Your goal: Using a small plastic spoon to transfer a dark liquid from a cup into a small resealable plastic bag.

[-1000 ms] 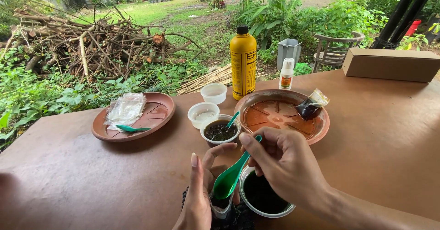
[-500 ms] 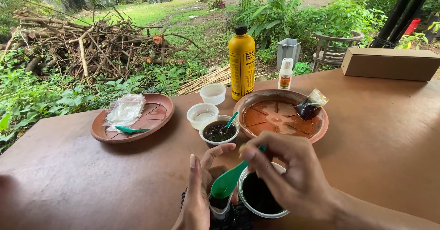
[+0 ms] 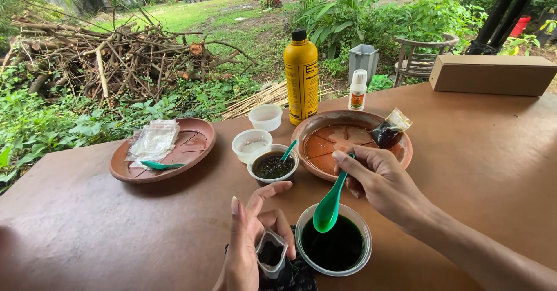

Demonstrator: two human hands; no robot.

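Since the earlier frame our right hand (image 3: 380,181) has lifted the green spoon (image 3: 329,207) a little, so its bowl now hangs over the near rim of the cup of dark liquid (image 3: 335,247) rather than low beside it. The fingers are clamped on the spoon's handle, and the spoon points down and to the left. Our left hand (image 3: 250,241) pinches a small clear pouch (image 3: 271,255) open at its mouth, just left of the cup and touching it; dark matter shows inside the pouch.

Farther up the table (image 3: 93,227) we see a smaller cup of dark liquid (image 3: 272,165) with another green spoon in it, and two white cups just behind. A brown round dish (image 3: 325,146) to the right holds a filled dark sachet (image 3: 387,131). A second brown dish (image 3: 191,146) at the left carries empty clear pouches and a green spoon. A yellow bottle (image 3: 301,79), a small white bottle (image 3: 358,91) and a cardboard box (image 3: 492,75) stand near the far edge.
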